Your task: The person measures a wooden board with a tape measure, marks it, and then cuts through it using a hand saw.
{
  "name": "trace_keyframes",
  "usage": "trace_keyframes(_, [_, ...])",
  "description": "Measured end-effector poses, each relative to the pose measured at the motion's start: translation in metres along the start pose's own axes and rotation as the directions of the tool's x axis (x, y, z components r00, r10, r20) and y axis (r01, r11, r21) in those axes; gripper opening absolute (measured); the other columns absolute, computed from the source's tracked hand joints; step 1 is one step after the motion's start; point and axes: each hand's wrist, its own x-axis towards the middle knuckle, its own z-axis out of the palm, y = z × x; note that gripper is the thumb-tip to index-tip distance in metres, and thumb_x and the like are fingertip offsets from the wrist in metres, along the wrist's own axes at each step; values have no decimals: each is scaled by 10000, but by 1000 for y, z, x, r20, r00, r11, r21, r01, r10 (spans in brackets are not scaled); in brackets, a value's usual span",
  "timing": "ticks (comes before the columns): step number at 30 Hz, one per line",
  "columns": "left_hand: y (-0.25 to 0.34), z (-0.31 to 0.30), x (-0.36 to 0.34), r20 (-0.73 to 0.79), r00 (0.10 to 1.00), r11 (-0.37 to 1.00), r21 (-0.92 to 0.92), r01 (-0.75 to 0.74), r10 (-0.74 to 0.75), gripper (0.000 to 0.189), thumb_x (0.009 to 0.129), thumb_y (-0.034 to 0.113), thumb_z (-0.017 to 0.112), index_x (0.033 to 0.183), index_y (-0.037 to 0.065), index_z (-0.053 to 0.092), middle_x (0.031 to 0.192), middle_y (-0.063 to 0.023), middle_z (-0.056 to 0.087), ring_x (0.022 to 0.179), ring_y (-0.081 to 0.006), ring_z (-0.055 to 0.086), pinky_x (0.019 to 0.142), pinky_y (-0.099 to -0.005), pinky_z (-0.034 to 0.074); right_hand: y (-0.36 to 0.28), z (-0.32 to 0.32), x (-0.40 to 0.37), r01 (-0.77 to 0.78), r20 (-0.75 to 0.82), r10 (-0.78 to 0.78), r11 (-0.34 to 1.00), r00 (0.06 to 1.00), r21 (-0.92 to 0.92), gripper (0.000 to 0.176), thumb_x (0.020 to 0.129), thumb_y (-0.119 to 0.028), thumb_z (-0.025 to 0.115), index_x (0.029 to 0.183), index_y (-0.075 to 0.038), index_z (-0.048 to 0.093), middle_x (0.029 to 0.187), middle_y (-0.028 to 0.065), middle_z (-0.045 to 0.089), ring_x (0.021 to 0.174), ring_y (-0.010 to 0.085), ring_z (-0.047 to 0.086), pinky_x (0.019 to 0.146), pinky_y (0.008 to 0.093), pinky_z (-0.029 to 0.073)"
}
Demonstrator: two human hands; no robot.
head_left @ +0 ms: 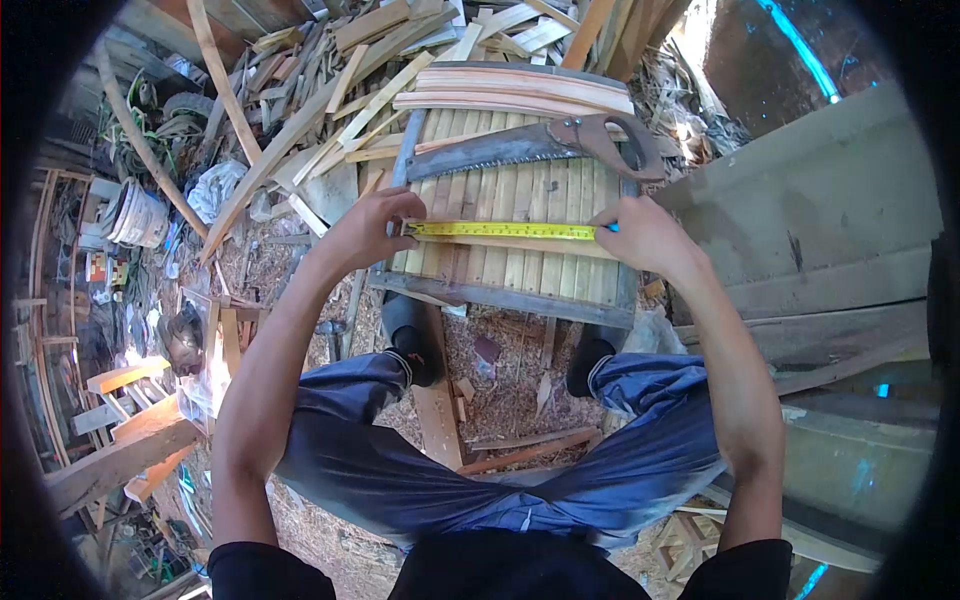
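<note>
A yellow tape measure point(505, 231) is stretched level across a low slatted wooden table point(500, 271). At its left end my left hand point(372, 228) is closed, thumb and fingers pinching the tape's tip. My right hand point(643, 234) wraps round the other end, where a bit of blue shows; the fingers hide most of the case. Just under the tape lies a thin wooden strip point(520, 245), running along its lower edge. Beyond the tape rests a hand saw point(500, 152), teeth facing me and wooden handle to the right.
Several long wooden strips point(520, 88) lie stacked at the table's far edge. Behind them spreads a heap of scrap wood point(350, 75). Large boards point(800, 210) stand at the right. A white bucket point(140, 215) is at the left. Between my feet, offcuts lie among shavings.
</note>
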Motion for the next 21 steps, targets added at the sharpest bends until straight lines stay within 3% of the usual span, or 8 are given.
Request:
trace_keyframes(4, [-2, 0, 0, -13, 999, 999, 36, -37, 38, 308, 677, -15, 743, 967, 0, 641, 953, -123, 671, 897, -291, 654, 824, -369, 531, 5, 8, -1, 29, -134, -34, 999, 990, -36, 264, 793, -221, 622, 932, -35, 750, 819, 251, 680, 787, 371, 685, 786, 414, 544])
trace_keyframes(11, [6, -14, -2, -70, 996, 997, 46, -60, 63, 270, 686, 10, 780, 935, 6, 675, 905, -113, 693, 847, -236, 673, 794, -349, 540, 8, -14, -8, -33, -131, 33, 999, 991, 4, 301, 774, -277, 655, 900, -16, 739, 836, 231, 695, 796, 367, 683, 776, 401, 537])
trace_keyframes(16, [14, -24, -2, -35, 999, 999, 33, 39, -38, 302, 672, -13, 800, 949, 10, 684, 920, -94, 682, 840, -202, 665, 789, -328, 542, 16, -25, -17, -115, -226, 122, 992, 966, 43, 358, 734, -311, 693, 886, 11, 728, 807, 246, 682, 783, 357, 683, 754, 405, 533])
trace_keyframes(21, [8, -21, 0, -16, 1000, 999, 41, 13, -13, 315, 658, -25, 810, 940, 7, 671, 917, -91, 677, 815, -199, 657, 767, -318, 543, 34, -35, -26, -182, -215, 180, 983, 960, 14, 379, 706, -321, 711, 899, 4, 729, 829, 229, 694, 792, 347, 685, 759, 397, 533])
